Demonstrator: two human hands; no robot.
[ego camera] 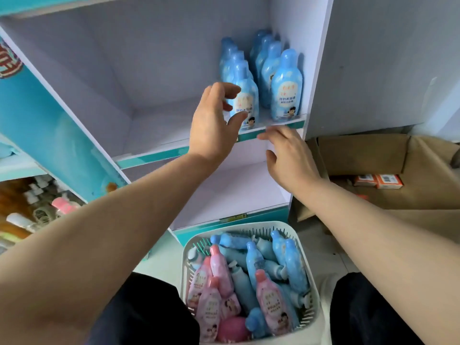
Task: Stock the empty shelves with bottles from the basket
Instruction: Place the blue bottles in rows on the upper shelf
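White shelf unit (124,70) fills the view, teal trim on its edges. Blue bottles (286,88) stand upright in two rows at the right end of its upper shelf (161,130). Left hand (214,120) is at the front bottle (245,100) of the left row, fingers spread and cupped around it. Can't tell if they actually touch. Right hand (288,155) is just below that shelf's front lip (286,124), fingers relaxed and loosely apart, holding nothing. White basket (249,224) sits on the floor in front of the unit's base, with blue and pink bottles (219,265) lying inside. Cardboard boxes (361,155) are right of the unit.
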